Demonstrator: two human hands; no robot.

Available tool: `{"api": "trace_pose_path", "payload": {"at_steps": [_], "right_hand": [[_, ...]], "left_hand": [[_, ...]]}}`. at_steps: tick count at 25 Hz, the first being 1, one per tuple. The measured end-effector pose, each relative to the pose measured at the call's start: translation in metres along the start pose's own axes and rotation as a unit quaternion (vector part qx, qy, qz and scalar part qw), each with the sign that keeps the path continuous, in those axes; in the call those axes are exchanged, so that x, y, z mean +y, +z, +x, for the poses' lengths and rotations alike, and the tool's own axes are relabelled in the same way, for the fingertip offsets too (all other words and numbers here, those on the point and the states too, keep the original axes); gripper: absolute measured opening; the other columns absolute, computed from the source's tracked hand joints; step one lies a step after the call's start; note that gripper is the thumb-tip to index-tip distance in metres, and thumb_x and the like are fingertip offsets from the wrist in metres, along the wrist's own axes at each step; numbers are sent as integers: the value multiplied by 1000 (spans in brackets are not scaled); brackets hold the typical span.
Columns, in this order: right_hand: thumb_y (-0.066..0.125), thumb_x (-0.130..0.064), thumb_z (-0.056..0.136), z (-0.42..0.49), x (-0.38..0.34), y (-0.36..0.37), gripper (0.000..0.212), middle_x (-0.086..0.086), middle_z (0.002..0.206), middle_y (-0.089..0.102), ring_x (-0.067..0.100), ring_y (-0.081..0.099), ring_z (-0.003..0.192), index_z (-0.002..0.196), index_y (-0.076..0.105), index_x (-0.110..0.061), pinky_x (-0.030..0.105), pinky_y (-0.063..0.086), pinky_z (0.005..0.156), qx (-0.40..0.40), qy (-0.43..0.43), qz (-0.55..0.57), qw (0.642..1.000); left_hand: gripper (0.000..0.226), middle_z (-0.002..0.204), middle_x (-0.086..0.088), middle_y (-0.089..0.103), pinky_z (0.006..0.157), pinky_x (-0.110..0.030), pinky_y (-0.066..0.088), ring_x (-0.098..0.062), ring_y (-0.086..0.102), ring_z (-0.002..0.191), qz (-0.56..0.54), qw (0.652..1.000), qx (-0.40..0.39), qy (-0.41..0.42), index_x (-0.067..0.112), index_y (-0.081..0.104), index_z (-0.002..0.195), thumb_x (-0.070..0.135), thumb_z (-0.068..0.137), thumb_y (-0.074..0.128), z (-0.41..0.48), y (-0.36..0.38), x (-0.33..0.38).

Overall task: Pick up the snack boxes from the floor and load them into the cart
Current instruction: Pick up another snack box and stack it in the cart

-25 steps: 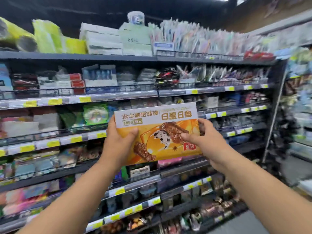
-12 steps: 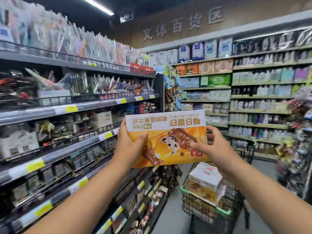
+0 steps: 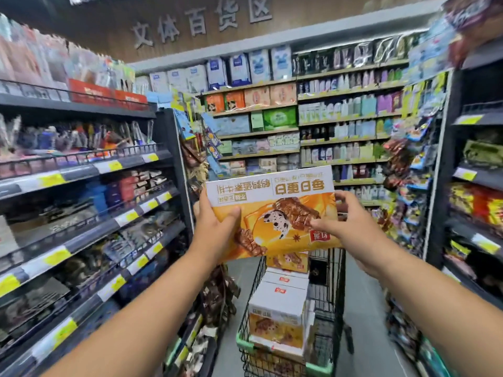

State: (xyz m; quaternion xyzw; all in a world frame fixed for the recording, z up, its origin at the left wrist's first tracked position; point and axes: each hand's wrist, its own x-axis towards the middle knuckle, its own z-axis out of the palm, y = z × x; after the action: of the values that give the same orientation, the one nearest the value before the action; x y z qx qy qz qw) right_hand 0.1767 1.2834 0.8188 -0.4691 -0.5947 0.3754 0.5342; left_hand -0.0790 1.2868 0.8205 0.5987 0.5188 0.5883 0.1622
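I hold an orange and white snack box [image 3: 272,210] upside down at chest height, above the aisle. My left hand [image 3: 215,229] grips its left edge, thumb on the front face. My right hand [image 3: 345,224] grips its right edge, thumb on the front and fingers behind. Below the box stands a black wire shopping cart [image 3: 330,308] with green corner bumpers. Several similar snack boxes [image 3: 277,311] are stacked inside it, filling its left part.
Dark shelving [image 3: 89,219] with yellow price tags runs along my left, close to my arm. Shelves with snack bags [image 3: 408,202] line the right side. A wall of shelved goods [image 3: 313,126] closes the aisle's far end. Grey floor [image 3: 362,322] shows on either side of the cart.
My view has swung right, from facing the left shelves to looking down the aisle. The cart has come into view and now sits under the box. Both hands keep their grip.
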Motion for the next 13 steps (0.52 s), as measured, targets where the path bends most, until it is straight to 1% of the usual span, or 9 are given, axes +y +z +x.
{"api": "trace_pose_path", "payload": {"at_steps": [3, 6, 7, 8, 9, 10, 11, 12, 13], "right_hand": [[83, -17, 74, 65, 28, -9, 80, 4, 129, 53, 25, 61, 109, 139, 37, -27, 52, 49, 97, 10, 4, -6, 1000], [84, -19, 73, 126, 60, -6, 88, 2, 134, 47, 23, 53, 119, 143, 32, -28, 51, 43, 105, 17, 14, -20, 1000], [84, -20, 73, 146, 72, -4, 91, 2, 137, 44, 21, 49, 122, 145, 29, -29, 50, 40, 108, 17, 19, -28, 999], [84, -21, 72, 166, 85, 0, 96, 1, 140, 42, 21, 47, 124, 148, 25, -30, 48, 38, 110, 17, 23, -33, 999], [84, -22, 72, 185, 100, 5, 101, -1, 141, 42, 19, 46, 125, 150, 21, -32, 45, 36, 111, 11, 28, -28, 999], [83, -21, 74, 203, 113, 10, 103, -5, 141, 42, 16, 46, 123, 152, 17, -33, 39, 35, 109, 7, 38, -17, 999], [81, -16, 77, 221, 127, 16, 102, -9, 138, 43, 13, 47, 120, 153, 15, -32, 34, 35, 105, 5, 50, -9, 999], [78, -11, 79, 237, 141, 23, 100, -10, 134, 45, 12, 47, 118, 153, 15, -30, 32, 36, 102, 9, 59, -4, 998], [78, -10, 79, 252, 155, 29, 99, -8, 132, 44, 12, 46, 118, 154, 15, -29, 32, 36, 102, 19, 66, -8, 998]], "left_hand": [[67, 133, 1, 41, 110, -34, 34, -19, 45, 126, 8, 1000, -6, 1, 17, 28, 149, 17, 92, 64, 54, 45, -30], [70, 137, -4, 44, 114, -42, 34, -21, 45, 128, 22, 1000, -7, -7, 17, 32, 146, 25, 86, 67, 108, 81, -64], [73, 138, -3, 45, 114, -41, 34, -20, 45, 128, 21, 1000, -13, -10, 17, 31, 147, 28, 84, 67, 126, 93, -75], [75, 136, 0, 44, 112, -36, 34, -18, 45, 128, 19, 999, -20, -16, 16, 30, 148, 26, 84, 68, 143, 106, -89], [74, 134, 2, 44, 108, -29, 34, -16, 45, 125, 21, 999, -28, -22, 15, 28, 149, 21, 87, 68, 159, 118, -103], [72, 132, 3, 43, 104, -25, 34, -14, 45, 123, 25, 999, -36, -25, 14, 27, 150, 16, 90, 66, 175, 130, -120], [71, 134, 2, 44, 103, -26, 34, -15, 45, 123, 29, 998, -45, -28, 15, 26, 150, 13, 90, 65, 191, 142, -141], [72, 137, -1, 44, 106, -30, 35, -17, 45, 126, 30, 998, -52, -31, 16, 25, 150, 13, 90, 65, 205, 152, -162], [74, 140, -3, 44, 110, -36, 36, -19, 44, 128, 29, 997, -58, -38, 18, 23, 151, 14, 90, 66, 218, 162, -183]]}}
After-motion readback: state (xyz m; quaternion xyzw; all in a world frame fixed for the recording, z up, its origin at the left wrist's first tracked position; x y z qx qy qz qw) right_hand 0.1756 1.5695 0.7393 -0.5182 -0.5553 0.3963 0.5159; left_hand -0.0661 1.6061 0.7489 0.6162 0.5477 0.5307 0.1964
